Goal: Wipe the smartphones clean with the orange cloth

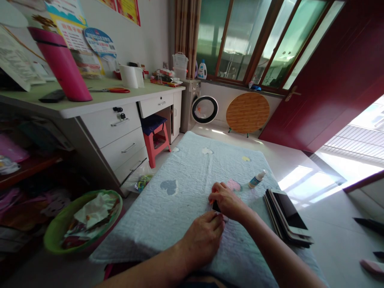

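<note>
My left hand (204, 234) is closed, its fingers curled round the near end of a phone (216, 207) with a dark screen and a pale edge. Most of the phone is hidden under both hands. At its far end, my right hand (225, 199) is bent over with fingers pinched together; a bit of orange shows by the fingertips, too small to name. Both hands rest low over a pale blue quilted cloth (192, 180) with heart patches. To their right a small spray bottle (257, 179) lies tilted on the cloth, and nearer me is a stack of tablets (289, 214).
A green waste basket (51, 240) with crumpled tissue stands on the floor at left. Behind it is a white desk (111, 124) bearing a pink flask (64, 68) and scissors (120, 90). A red stool (156, 144), a washing machine (187, 104) and a red door (318, 80) lie beyond.
</note>
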A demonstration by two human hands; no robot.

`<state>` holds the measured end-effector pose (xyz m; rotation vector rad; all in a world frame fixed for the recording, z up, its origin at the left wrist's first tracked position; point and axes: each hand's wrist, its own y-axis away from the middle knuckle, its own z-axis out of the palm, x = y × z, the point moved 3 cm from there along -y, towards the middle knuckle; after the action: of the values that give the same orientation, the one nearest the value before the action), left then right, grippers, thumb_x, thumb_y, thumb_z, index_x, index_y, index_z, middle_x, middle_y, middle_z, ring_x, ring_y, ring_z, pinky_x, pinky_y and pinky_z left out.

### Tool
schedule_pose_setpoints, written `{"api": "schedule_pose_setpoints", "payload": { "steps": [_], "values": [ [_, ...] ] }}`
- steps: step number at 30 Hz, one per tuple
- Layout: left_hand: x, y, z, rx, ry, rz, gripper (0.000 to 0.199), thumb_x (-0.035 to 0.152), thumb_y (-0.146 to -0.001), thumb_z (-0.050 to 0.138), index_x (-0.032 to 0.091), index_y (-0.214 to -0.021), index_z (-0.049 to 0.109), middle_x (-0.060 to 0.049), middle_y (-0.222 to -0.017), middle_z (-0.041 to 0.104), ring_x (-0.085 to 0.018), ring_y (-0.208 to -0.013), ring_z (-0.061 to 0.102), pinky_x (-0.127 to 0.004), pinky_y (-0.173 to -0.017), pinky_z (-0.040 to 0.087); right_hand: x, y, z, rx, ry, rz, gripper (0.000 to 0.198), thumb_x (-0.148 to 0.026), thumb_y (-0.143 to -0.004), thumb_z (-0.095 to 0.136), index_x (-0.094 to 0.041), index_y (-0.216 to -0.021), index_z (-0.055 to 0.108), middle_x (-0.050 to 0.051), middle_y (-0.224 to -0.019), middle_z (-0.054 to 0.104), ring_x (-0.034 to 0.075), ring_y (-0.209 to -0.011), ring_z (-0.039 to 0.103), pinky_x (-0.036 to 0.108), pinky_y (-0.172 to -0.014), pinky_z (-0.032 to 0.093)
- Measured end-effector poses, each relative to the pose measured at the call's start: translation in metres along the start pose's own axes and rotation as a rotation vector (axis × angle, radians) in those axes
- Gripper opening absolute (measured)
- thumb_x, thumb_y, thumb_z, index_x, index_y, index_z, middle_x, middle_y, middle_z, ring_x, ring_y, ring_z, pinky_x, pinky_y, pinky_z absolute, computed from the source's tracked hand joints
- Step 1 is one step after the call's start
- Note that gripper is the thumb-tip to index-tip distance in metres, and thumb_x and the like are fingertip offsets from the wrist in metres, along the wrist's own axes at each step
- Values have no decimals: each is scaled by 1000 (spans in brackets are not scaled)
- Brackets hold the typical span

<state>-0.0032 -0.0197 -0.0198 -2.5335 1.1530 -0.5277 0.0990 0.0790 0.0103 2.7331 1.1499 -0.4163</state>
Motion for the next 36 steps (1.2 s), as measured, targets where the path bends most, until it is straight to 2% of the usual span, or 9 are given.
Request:
{"api": "schedule_pose_setpoints", "payload": {
  "steps": [2,8,13,17,20,26,31,36],
  "values": [
    [0,0,0,-20,12,-10,22,15,-92,49,11,-112,59,-9,-107,66,-22,-109,56,-35,-104,43,-7,4,1,-26,-19,-37,17,-14,-85,57,-21,-83,72,6,-101,54,19,-95,44,29,-83,38],
    [-1,2,1,-1,64,-21,27,16,-91,50,10,-117,57,-11,-111,65,-26,-110,57,-41,-105,43,-13,3,-2,-51,28,-87,16,-13,-82,61,-23,-83,73,6,-105,56,20,-97,44,31,-84,40],
    [0,1,1,39,50,9,30,13,-92,46,7,-121,55,-13,-124,62,-23,-115,55,-37,-108,41,11,-18,-9,-27,101,-10,27,-12,-89,52,-25,-85,75,7,-113,55,20,-99,44,32,-85,40],
    [0,0,-1,23,43,-27,28,13,-93,46,9,-119,57,-11,-125,61,-23,-114,55,-35,-106,42,34,-36,-13,43,118,49,32,-12,-91,47,-24,-86,76,8,-115,54,20,-100,44,31,-85,39],
    [0,0,-2,20,26,-23,28,13,-92,49,9,-118,58,-11,-125,61,-22,-113,55,-34,-105,43,40,-41,-14,48,116,56,31,-11,-90,47,-21,-85,76,9,-111,53,19,-98,44,30,-85,38],
    [0,1,0,45,30,-10,29,13,-90,51,7,-118,57,-12,-125,61,-21,-115,55,-33,-109,40,22,-29,-13,-9,157,85,29,-13,-90,48,-23,-87,75,9,-106,54,20,-95,45,28,-74,38],
    [-1,4,6,57,55,-8,33,14,-90,50,7,-122,54,-13,-127,61,-21,-116,56,-35,-109,40,3,-15,-9,-49,102,-7,27,-11,-88,50,-23,-85,75,7,-101,56,20,-94,44,28,-78,38],
    [-1,3,2,36,39,-31,33,16,-89,52,8,-121,55,-12,-116,65,-26,-113,56,-40,-105,43,-12,-1,-5,-101,43,-69,18,-14,-85,59,-22,-83,74,6,-99,56,19,-93,44,28,-78,39]
  ]
}}
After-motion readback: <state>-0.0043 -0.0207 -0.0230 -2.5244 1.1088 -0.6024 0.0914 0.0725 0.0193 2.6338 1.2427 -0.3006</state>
